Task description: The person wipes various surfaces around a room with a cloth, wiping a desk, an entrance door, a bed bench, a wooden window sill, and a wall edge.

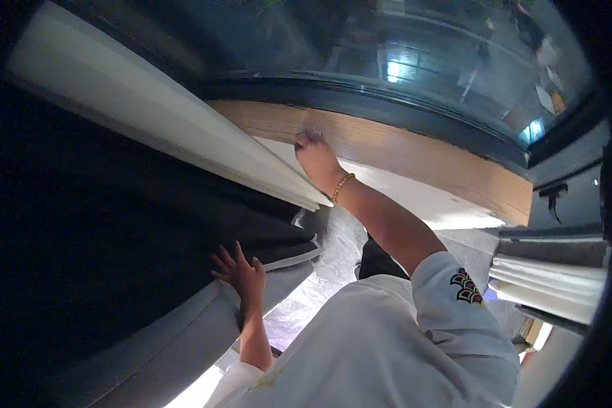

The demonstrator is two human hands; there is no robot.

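White shirt (347, 340) sits nearest. Farther off, the right hand (317, 160) curls at the wooden sill (387, 145), contents unclear; at left, the left hand (243, 273) spreads open against dark cloth (136, 204). Swinging left, the bracelet (343, 185) could snag pale cloth (183, 122).

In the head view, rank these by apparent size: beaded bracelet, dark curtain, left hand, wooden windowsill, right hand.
Largest to smallest:
1. Dark curtain
2. Wooden windowsill
3. Right hand and left hand, too alike to rank
4. Beaded bracelet
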